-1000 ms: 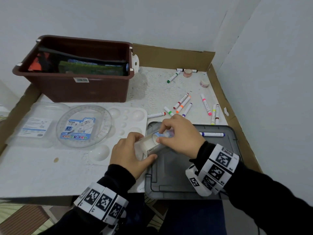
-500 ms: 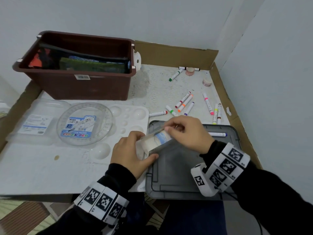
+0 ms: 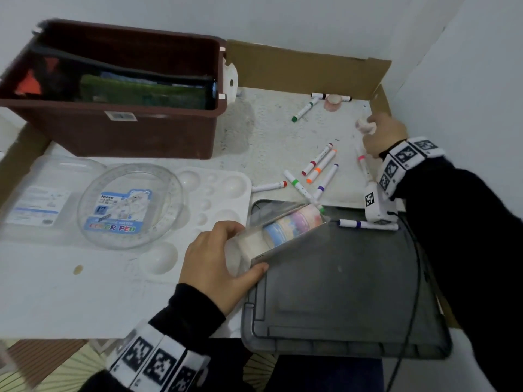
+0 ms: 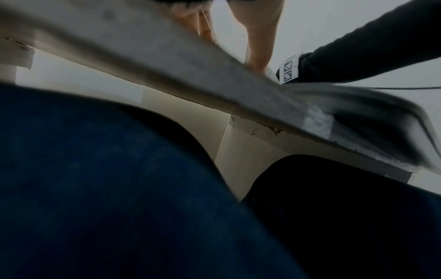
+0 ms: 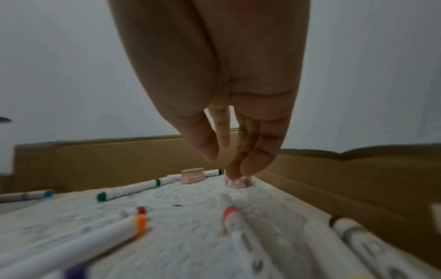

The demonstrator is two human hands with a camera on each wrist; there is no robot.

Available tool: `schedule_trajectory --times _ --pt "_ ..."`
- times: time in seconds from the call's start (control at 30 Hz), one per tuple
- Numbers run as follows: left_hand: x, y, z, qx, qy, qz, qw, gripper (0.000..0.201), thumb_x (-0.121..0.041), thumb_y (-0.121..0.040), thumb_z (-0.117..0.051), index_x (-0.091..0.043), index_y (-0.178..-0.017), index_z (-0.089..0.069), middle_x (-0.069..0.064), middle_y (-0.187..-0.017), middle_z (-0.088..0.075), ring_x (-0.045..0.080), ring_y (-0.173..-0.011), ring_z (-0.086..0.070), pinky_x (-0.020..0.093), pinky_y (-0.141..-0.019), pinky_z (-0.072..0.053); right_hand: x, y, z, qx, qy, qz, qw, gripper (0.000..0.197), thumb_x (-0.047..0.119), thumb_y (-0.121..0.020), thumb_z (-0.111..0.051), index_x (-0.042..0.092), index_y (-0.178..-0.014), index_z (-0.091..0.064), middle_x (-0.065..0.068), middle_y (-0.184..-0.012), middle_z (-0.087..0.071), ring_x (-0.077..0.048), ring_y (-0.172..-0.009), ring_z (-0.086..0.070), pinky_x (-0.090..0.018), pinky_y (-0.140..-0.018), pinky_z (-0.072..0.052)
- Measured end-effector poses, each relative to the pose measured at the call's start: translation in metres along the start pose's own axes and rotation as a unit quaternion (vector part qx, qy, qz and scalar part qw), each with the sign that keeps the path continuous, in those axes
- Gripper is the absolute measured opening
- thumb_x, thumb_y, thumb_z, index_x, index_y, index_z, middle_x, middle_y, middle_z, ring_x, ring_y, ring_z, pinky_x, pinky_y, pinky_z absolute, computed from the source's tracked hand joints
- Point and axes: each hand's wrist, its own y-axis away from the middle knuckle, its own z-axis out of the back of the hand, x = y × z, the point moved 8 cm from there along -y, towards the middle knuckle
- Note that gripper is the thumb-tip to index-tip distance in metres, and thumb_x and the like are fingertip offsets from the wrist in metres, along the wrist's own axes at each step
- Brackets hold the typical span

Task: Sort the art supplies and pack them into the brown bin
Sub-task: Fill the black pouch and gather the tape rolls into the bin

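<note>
Brown bin (image 3: 119,137), pastel-striped tape rolls (image 3: 294,224)

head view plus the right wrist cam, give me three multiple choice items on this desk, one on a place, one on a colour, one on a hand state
1. Where does the purple-capped marker lie?
A. on the grey lid
B. in the brown bin
C. on the white palette

2. What colour is the cap of the marker lying nearest the pink tape roll at the back?
A. yellow
B. green
C. blue

3. What is the left hand doing?
A. resting flat on the table
B. holding a clear box of tape rolls
C. gripping a marker

Answers:
1. A, it lies near the far edge of the grey lid.
2. B, the green-capped marker lies just left of that roll.
3. B, its fingers and thumb curl round the end of the clear box, with pastel rolls stacked inside. The right hand is away at a small tape roll by the cardboard wall.
</note>
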Motion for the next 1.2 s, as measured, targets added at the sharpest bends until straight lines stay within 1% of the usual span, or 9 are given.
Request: schedule_trajectory --times 0.1,0.2,0.37,0.53,0.63,0.73,0.9,1.0,1.2 --pt "0.0 -0.001 0.0 0.0 0.002 -0.001 1.0 0.053 -0.06 -0.055 -0.059 -0.034 -0.099 -0.045 -0.018 -0.091 -0.055 0.011 -0.087 -0.054 0.027 -0.076 -0.041 0.006 -0.027 -0.006 0.038 0.086 0.016 0.995 0.049 0.006 -0.087 -0.052 0.009 -0.135 -0.042 -0.019 -0.132 -0.048 -0.036 -0.117 -0.05 -0.039 -0.084 -0.048" --pt "0.0 -0.002 0.0 -0.002 0.002 -0.006 1.0 0.053 -0.059 -0.056 -0.06 -0.032 -0.1 -0.048 -0.022 -0.091 -0.054 0.009 -0.086 -0.053 0.024 -0.075 -0.038 0.008 -0.035 -0.018 0.101 0.205 0.028 0.973 0.044 0.001 -0.079 -0.062 0.003 -0.122 -0.05 -0.017 -0.123 -0.052 -0.037 -0.112 -0.053 -0.045 -0.094 -0.046" --pt "0.0 -0.003 0.0 -0.003 0.005 -0.008 1.0 0.051 -0.058 -0.057 -0.061 -0.038 -0.101 -0.045 -0.025 -0.096 -0.054 0.007 -0.087 -0.054 0.027 -0.077 -0.042 -0.004 -0.032 -0.01 -0.041 0.038 0.019 0.998 0.034 0.017 -0.087 -0.054 0.005 -0.119 -0.056 -0.02 -0.121 -0.055 -0.037 -0.107 -0.055 -0.031 -0.074 -0.037" --pt "0.001 -0.003 0.0 -0.002 0.009 0.0 1.0 0.051 -0.059 -0.056 -0.061 -0.04 -0.101 -0.044 -0.025 -0.095 -0.053 0.007 -0.089 -0.053 0.027 -0.077 -0.042 0.008 -0.032 -0.004 -0.026 0.055 -0.027 0.998 0.037 0.028 -0.092 -0.054 -0.001 -0.113 -0.059 -0.02 -0.117 -0.06 -0.035 -0.107 -0.057 -0.034 -0.081 -0.042" --pt "-0.001 -0.002 -0.001 -0.003 0.012 -0.001 1.0 0.051 -0.058 -0.056 -0.061 -0.037 -0.1 -0.046 -0.023 -0.093 -0.054 0.009 -0.088 -0.053 0.028 -0.077 -0.041 0.019 -0.025 0.004 -0.003 0.016 -0.035 0.999 0.03 0.033 -0.084 -0.063 0.004 -0.092 -0.063 -0.017 -0.095 -0.063 -0.028 -0.078 -0.059 -0.033 -0.075 -0.047" --pt "-0.001 -0.002 -0.001 -0.004 0.009 -0.005 1.0 0.054 -0.059 -0.056 -0.059 -0.03 -0.1 -0.051 -0.022 -0.092 -0.053 0.008 -0.087 -0.051 0.027 -0.076 -0.04 0.032 -0.001 0.015 0.017 -0.064 -0.002 0.998 0.031 0.034 -0.074 -0.075 0.014 -0.071 -0.052 -0.007 -0.072 -0.058 -0.015 -0.052 -0.049 -0.026 -0.054 -0.045" --pt "-0.004 0.001 0.001 -0.011 -0.005 -0.017 1.0 0.058 -0.06 -0.056 -0.059 -0.024 -0.101 -0.053 -0.018 -0.091 -0.053 0.013 -0.087 -0.052 0.031 -0.076 -0.043 0.074 0.07 0.03 0.044 -0.038 0.158 0.986 0.026 0.028 -0.07 -0.079 0.02 -0.073 -0.054 0.013 -0.069 -0.053 -0.004 -0.058 -0.049 -0.021 -0.059 -0.041" --pt "-0.005 0.002 0.001 -0.014 -0.006 -0.02 1.0 0.057 -0.061 -0.054 -0.059 -0.027 -0.099 -0.051 -0.017 -0.09 -0.053 0.014 -0.087 -0.053 0.032 -0.077 -0.044 0.092 0.122 0.03 0.05 -0.049 0.22 0.973 0.026 0.036 -0.08 -0.069 0.013 -0.076 -0.057 0.009 -0.062 -0.049 -0.004 -0.055 -0.045 -0.009 -0.049 -0.031" --pt "-0.005 0.005 0.001 -0.012 -0.024 -0.023 0.999 0.058 -0.063 -0.053 -0.063 -0.03 -0.097 -0.046 -0.017 -0.089 -0.051 0.015 -0.087 -0.053 0.033 -0.075 -0.044 0.114 0.211 0.008 0.146 -0.103 0.303 0.936 0.036 0.03 -0.084 -0.066 -0.002 -0.068 -0.06 -0.002 -0.056 -0.047 -0.008 -0.05 -0.039 -0.018 -0.051 -0.029"
